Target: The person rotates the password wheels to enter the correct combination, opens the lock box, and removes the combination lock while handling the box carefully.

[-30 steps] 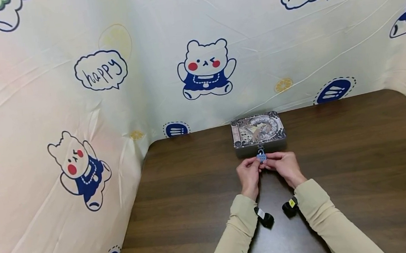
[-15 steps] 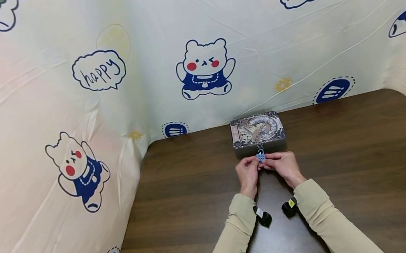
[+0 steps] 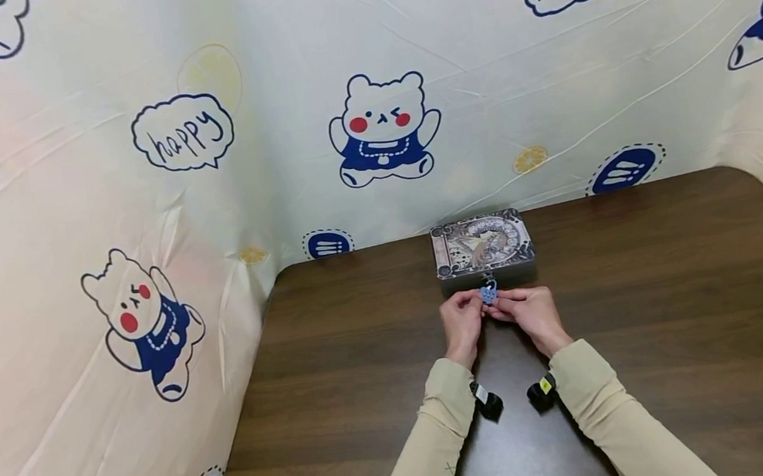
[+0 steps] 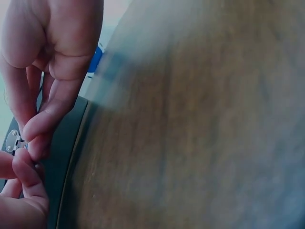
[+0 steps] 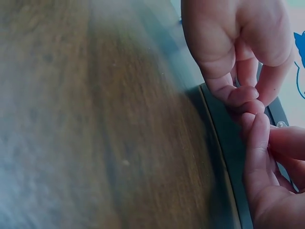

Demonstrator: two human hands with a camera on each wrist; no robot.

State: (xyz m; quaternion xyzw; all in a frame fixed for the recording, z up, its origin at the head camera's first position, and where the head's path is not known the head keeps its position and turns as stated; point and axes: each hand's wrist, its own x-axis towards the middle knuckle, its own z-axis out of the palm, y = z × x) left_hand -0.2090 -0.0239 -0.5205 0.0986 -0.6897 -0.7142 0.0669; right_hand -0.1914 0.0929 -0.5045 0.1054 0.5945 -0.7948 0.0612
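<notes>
A small blue padlock (image 3: 489, 295) hangs by its shackle at the front clasp of a dark, ornately printed box (image 3: 483, 244). From the left, my left hand (image 3: 461, 327) pinches the padlock's body between thumb and fingers. My right hand (image 3: 535, 318) pinches it from the other side, so the fingertips of both hands nearly meet. In the left wrist view, part of the metal clasp (image 4: 13, 141) shows beside the fingers, which hide most of the lock. The right wrist view has both hands close against the box's dark front side (image 5: 224, 143), with the padlock hidden.
The box stands at the back edge of a brown wooden table (image 3: 355, 380). Behind and to the left hangs a pale curtain (image 3: 284, 108) printed with bears and words. Black cameras are strapped at both wrists, over beige sleeves (image 3: 420, 443).
Both hands keep their pinch on the padlock. My left wrist has shifted slightly left, and the whole head view has drifted a little. The box stays put.
</notes>
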